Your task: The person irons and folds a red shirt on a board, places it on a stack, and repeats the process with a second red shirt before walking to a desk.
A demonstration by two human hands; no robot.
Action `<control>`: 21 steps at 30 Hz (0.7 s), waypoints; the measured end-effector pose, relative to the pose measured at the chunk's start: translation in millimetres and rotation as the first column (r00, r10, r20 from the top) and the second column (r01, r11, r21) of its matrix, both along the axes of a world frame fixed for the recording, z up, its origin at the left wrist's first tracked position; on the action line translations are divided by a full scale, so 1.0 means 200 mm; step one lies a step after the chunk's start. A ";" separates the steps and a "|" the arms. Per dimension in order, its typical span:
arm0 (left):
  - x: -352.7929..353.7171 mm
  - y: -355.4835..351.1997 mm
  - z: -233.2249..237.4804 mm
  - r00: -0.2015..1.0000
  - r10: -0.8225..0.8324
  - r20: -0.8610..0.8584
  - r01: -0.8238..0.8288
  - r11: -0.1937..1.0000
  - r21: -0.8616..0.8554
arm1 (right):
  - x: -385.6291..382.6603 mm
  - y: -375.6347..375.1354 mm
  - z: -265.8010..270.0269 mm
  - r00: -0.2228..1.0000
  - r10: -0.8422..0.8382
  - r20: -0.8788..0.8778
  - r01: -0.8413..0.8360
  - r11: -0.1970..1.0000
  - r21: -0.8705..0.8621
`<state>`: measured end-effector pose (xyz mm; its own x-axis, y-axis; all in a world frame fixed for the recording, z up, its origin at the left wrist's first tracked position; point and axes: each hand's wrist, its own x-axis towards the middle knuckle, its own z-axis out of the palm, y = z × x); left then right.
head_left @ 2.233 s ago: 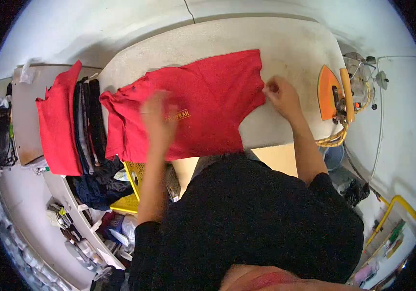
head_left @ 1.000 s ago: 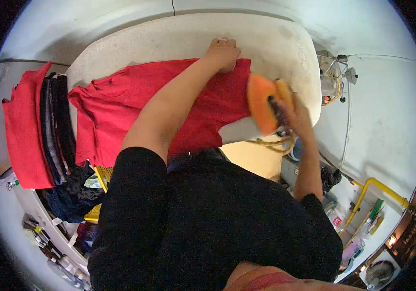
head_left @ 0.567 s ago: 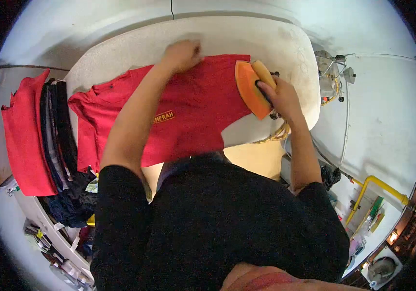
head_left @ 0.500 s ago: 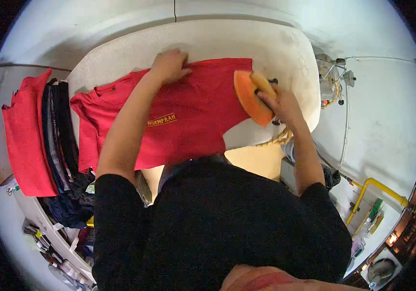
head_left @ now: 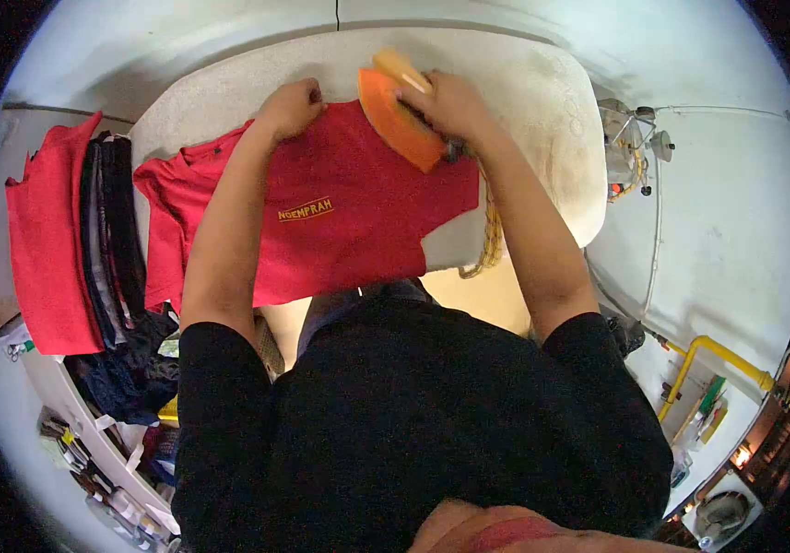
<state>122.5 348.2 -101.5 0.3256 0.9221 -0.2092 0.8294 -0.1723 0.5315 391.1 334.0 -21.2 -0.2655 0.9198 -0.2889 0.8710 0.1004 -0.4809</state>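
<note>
A red T-shirt [head_left: 349,184] with yellow lettering lies spread on the pale ironing board [head_left: 469,55]. My right hand [head_left: 450,106] is wrapped round the handle of an orange clothes iron [head_left: 381,100], which rests over the shirt's upper right part near its far edge. At that same far edge, further left, my left hand [head_left: 292,109] has its fingers curled closed on the fabric; the fingertips are partly hidden. The iron's yellowish cord [head_left: 492,230] hangs down over the board's near edge, right of the shirt.
Folded red cloth [head_left: 49,249] and several dark garments [head_left: 118,230] hang in a row at the left. Below them are more dark clothes [head_left: 123,382]. A yellow pipe [head_left: 690,359] runs along the right wall, and a black cord [head_left: 337,14] hangs behind the board.
My right hand has carried the iron left and away from me, from the shirt's right end to its far edge. My left hand has shifted slightly left, its fingers now curled.
</note>
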 end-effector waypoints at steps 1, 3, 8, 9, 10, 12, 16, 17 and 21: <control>-0.01 0.01 -0.01 1.000 -0.003 -0.001 0.003 1.000 0.010 | 0.02 -0.07 -0.02 0.999 0.038 -0.023 -0.037 0.999 0.036; -0.03 -0.01 0.00 0.999 0.007 -0.038 -0.008 1.000 -0.022 | 0.08 -0.30 -0.05 0.996 0.076 -0.038 -0.074 0.996 0.042; -0.04 -0.02 -0.01 0.999 0.029 0.016 -0.029 1.000 -0.012 | 0.19 -0.62 0.04 0.995 0.079 0.054 -0.073 0.992 -0.101; -0.03 -0.03 0.00 0.999 0.037 0.034 -0.037 0.999 -0.010 | 0.19 -0.62 0.04 0.997 0.069 0.046 -0.065 0.994 -0.089; -0.03 -0.02 -0.01 0.999 0.040 0.035 -0.039 0.999 -0.010 | 0.18 -0.58 0.04 0.996 0.072 0.047 -0.068 0.994 -0.089; -0.03 -0.02 -0.03 0.996 0.086 0.018 -0.086 0.996 -0.008 | 0.08 -0.42 0.03 0.999 0.027 0.030 -0.028 0.999 0.046; -0.04 -0.05 0.00 0.993 0.112 0.024 -0.114 0.990 0.080 | -0.05 -0.05 0.01 0.998 0.041 0.041 -0.044 0.996 0.074; -0.04 -0.05 0.02 0.988 0.151 0.015 -0.151 0.985 0.084 | -0.07 0.02 -0.01 0.999 0.029 0.029 -0.031 0.997 0.076; -0.02 -0.02 0.03 0.981 0.189 -0.051 -0.181 0.975 0.131 | -0.01 0.06 -0.10 0.998 0.047 0.050 -0.056 0.981 0.187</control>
